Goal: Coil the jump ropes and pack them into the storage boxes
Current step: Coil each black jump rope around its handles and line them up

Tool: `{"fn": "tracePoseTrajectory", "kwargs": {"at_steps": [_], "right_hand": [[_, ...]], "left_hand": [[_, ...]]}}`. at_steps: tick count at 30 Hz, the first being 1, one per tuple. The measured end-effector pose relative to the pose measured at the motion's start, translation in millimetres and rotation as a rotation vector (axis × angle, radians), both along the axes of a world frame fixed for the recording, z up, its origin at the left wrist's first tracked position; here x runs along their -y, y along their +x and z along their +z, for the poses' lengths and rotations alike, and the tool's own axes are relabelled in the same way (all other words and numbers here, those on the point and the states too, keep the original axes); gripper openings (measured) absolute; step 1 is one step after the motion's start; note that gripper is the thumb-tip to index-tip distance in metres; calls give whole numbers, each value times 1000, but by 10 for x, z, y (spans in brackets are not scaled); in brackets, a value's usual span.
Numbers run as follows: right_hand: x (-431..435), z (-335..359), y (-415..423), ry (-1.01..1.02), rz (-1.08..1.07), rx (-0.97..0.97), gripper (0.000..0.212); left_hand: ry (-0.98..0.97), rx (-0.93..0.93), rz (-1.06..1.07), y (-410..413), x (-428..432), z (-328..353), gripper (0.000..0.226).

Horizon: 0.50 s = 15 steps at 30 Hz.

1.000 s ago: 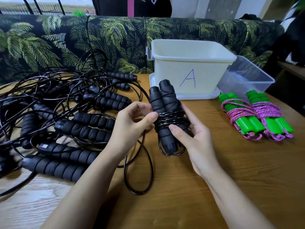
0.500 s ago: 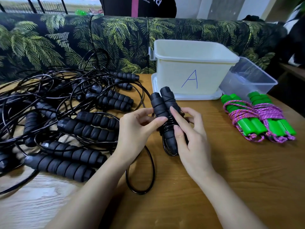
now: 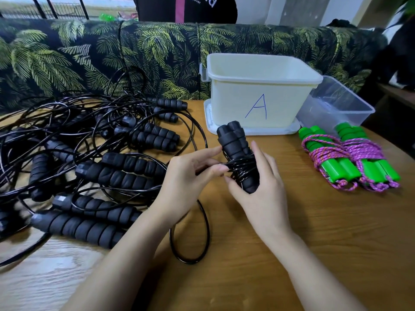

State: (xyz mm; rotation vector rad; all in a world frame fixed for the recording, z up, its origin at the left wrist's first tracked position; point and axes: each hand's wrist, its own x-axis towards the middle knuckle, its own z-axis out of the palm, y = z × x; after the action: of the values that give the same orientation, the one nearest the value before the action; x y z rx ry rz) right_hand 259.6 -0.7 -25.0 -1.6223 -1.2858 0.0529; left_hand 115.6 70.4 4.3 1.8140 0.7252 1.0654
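Desk: Pointing which way?

Photographer: Tilting the black jump rope (image 3: 233, 142), paired foam handles side by side, long axis running from eleven o'clock down to five. Aiming the capped ends at eleven, toward the cream box marked A (image 3: 258, 102).

Desk: Sitting where?

Photographer: Being held at mid-frame over the wooden table (image 3: 314, 232), just short of the box at twelve. Keeping the tangle of loose black ropes (image 3: 89, 153) at nine, and two coiled green-handled ropes (image 3: 325, 160) at three, below the clear box (image 3: 336, 104) at two. Touching the tabletop or not: impossible to tell.

Desk: Gripping how?

Photographer: Curling the right hand (image 3: 262, 189) round the lower end, thumb pressing on the cord wraps, forefinger stretching up along the handles. Pinching the cord at the wraps' nine o'clock edge between thumb and forefinger of the left hand (image 3: 188, 173). Closing both hands on the rope, neither spreading wide.

Desk: Differing from a second ago?

Photographer: Leaning a touch further toward eleven than a second back. Wrapping the right hand over the lower end instead of cupping from the three o'clock side. No longer showing the small loop under the handles. Leaving the slack black loop (image 3: 190, 232) at six, flat on the table, much as before.
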Motion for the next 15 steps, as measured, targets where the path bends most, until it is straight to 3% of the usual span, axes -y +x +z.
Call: {"fn": "tracePoseTrajectory", "kwargs": {"at_steps": [5, 9, 13, 15], "right_hand": [[43, 103, -37, 14, 212, -472, 77], [62, 138, -96, 40, 334, -669, 66], [56, 107, -98, 14, 426, -731, 55], [53, 99, -73, 4, 414, -653, 53]], "left_hand": [[69, 28, 0, -50, -84, 15, 34], [-81, 109, 65, -38, -131, -26, 49], [-238, 112, -141, -28, -122, -45, 35], [-282, 139, -130, -37, -123, -55, 33]]}}
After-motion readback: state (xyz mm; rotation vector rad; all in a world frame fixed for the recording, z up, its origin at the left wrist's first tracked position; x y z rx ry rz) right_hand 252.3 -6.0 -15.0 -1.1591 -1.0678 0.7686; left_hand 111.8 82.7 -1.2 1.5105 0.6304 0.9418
